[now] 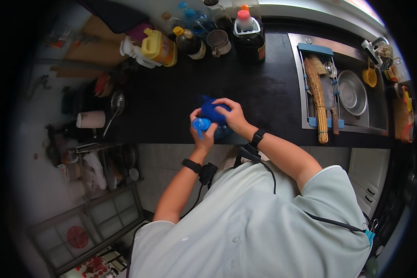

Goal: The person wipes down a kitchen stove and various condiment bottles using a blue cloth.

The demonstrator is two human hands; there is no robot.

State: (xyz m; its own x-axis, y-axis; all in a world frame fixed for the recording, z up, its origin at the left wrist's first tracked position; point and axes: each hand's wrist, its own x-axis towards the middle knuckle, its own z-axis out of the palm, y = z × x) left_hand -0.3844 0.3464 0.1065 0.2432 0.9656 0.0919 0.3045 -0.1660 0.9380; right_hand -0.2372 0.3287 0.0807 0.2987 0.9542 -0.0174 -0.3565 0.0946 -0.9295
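Note:
Over the front part of the black countertop (173,93), my left hand (203,137) is closed around a plastic bottle with a bright blue flip or spout cap (201,124); most of the bottle's body is hidden by the hands and the cloth. A dark blue cloth (213,111) is bunched under the fingers of my right hand (232,116), which presses it against the bottle's side. The two hands are close together, the right one behind and to the right of the cap.
Along the back stand a yellow jug (160,47), sauce bottles, a metal mug (219,42) and a large dark bottle (249,43). At right is a steel sink (378,121) with a rack, straw brush (316,93) and metal basin (352,93). A ladle (117,102) and cup (90,119) lie left.

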